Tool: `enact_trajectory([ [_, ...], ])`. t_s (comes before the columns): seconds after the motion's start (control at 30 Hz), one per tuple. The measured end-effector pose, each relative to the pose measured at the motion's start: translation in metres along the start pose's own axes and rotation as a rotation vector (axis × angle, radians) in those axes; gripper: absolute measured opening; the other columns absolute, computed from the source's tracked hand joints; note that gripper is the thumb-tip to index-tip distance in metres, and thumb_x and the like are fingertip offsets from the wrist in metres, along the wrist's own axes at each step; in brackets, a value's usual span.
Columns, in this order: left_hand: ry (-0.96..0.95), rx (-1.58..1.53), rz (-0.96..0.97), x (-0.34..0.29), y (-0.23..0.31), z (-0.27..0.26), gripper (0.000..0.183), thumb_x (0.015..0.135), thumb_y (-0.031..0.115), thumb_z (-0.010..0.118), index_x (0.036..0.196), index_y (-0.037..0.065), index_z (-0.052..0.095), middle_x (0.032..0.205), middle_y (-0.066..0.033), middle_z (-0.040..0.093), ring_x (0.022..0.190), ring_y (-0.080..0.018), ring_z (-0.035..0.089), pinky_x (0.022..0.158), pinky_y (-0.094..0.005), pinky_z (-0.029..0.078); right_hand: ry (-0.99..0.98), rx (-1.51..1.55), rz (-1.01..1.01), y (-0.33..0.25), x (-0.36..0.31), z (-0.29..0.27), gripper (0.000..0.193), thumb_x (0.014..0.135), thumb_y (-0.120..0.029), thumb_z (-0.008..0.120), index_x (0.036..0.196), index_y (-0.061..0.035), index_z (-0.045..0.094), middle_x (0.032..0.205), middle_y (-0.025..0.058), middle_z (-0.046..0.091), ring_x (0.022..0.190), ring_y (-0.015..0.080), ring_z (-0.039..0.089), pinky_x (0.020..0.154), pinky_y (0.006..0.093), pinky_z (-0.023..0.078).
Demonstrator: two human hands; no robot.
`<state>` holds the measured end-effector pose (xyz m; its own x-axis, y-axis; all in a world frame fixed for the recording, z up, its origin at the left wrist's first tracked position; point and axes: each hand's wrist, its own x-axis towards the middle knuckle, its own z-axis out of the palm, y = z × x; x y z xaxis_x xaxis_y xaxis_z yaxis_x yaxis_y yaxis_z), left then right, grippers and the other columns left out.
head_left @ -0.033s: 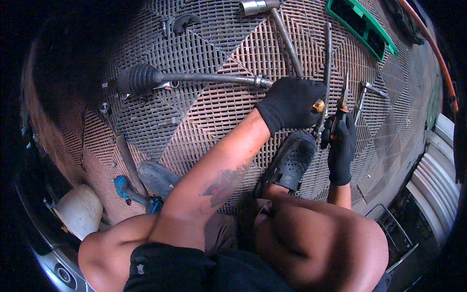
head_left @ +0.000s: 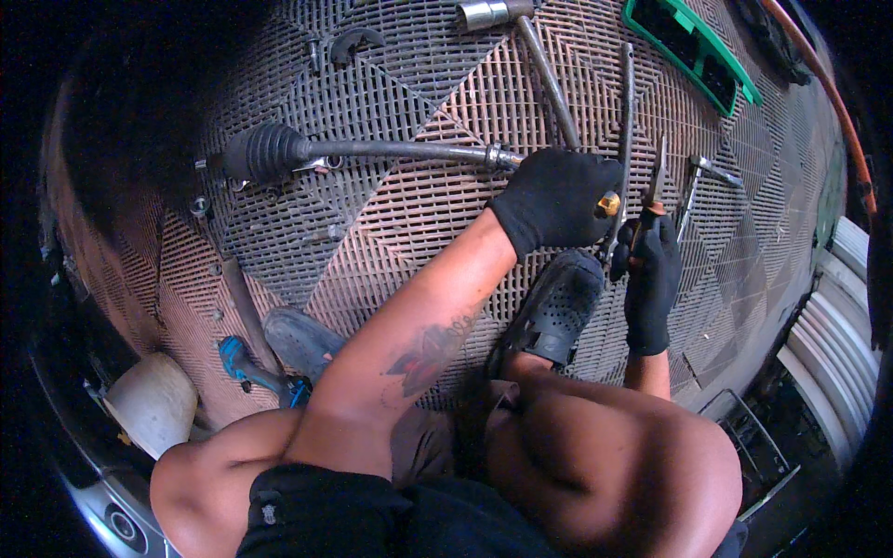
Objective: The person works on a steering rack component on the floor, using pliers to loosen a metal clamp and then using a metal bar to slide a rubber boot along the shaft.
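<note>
My left hand [head_left: 558, 195], in a black glove, is closed around the right end of a drive axle shaft [head_left: 400, 149]. The shaft lies across the floor, with a ribbed rubber boot [head_left: 265, 151] at its far left end. A small gold-coloured part [head_left: 608, 204] shows at the right edge of this glove. My right hand [head_left: 651, 274], gloved alike, grips a pointed tool [head_left: 660, 172] with a tapering metal tip and an orange-brown section. Its tip points away from me; its exact kind is unclear. Between the hands lies a long metal bar [head_left: 627, 112].
Beyond my left hand lies a hammer [head_left: 549, 79]. A T-shaped metal tool [head_left: 716, 173] lies right of my right hand. A green tray [head_left: 693, 51] is at the far right, near an orange hose [head_left: 846, 130]. A blue power tool [head_left: 256, 367] lies near my left shoe [head_left: 299, 341].
My right hand and the pointed tool have shifted very slightly. My left hand keeps its hold on the drive axle shaft.
</note>
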<state>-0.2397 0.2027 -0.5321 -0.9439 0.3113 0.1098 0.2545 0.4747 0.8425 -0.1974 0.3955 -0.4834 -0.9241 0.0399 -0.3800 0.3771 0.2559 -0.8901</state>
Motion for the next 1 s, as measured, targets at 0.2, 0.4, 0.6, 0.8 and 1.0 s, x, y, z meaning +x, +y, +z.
enact_trajectory([
  [0.2,0.009,0.036,0.026,0.003,0.002,0.001,0.03,0.074,0.034,0.074,0.089,0.011,0.063,0.082,-0.0147,0.069,0.076,-0.0386,0.07,0.066,-0.0511,0.056,-0.051,-0.353,-0.218,-0.001,0.004,0.005,0.039,0.106,-0.03,0.051,0.129,-0.0002,0.061,0.1,0.0038,0.065,0.086,0.011,0.058,0.076,0.0267,0.048],
  [0.4,-0.025,0.016,-0.012,0.002,-0.008,-0.006,0.034,0.073,0.036,0.076,0.09,0.01,0.063,0.085,-0.0155,0.069,0.078,-0.0397,0.07,0.068,-0.0512,0.057,-0.068,-0.142,-0.066,-0.011,0.005,0.017,0.043,0.106,-0.029,0.052,0.137,0.0008,0.056,0.117,0.0087,0.065,0.102,0.015,0.061,0.09,0.0303,0.05],
  [0.6,0.113,-0.031,0.01,0.003,-0.014,-0.003,0.038,0.072,0.04,0.078,0.094,0.011,0.064,0.084,-0.0156,0.07,0.077,-0.0395,0.07,0.067,-0.0513,0.057,-0.02,-0.016,-0.276,-0.011,0.006,0.037,0.056,0.104,-0.023,0.055,0.154,-0.0012,0.04,0.129,0.0089,0.062,0.102,0.0148,0.06,0.084,0.0282,0.051],
  [0.8,0.049,0.116,-0.124,-0.003,-0.02,0.005,0.042,0.072,0.039,0.079,0.097,0.009,0.063,0.081,-0.0162,0.07,0.075,-0.0393,0.071,0.068,-0.0513,0.057,-0.138,-0.128,-0.223,-0.018,0.007,0.035,0.055,0.104,-0.014,0.053,0.156,-0.0032,0.038,0.124,0.0056,0.062,0.076,0.0051,0.05,0.065,0.022,0.045],
  [1.0,0.389,0.079,-0.088,-0.002,-0.024,0.016,0.031,0.073,0.029,0.079,0.094,0.011,0.064,0.073,-0.0149,0.069,0.067,-0.0377,0.069,0.061,-0.0505,0.055,0.083,-0.079,-0.332,-0.026,0.008,0.03,0.055,0.102,-0.017,0.053,0.153,-0.0009,0.04,0.11,0.0104,0.065,0.087,0.0122,0.059,0.073,0.0271,0.05],
])
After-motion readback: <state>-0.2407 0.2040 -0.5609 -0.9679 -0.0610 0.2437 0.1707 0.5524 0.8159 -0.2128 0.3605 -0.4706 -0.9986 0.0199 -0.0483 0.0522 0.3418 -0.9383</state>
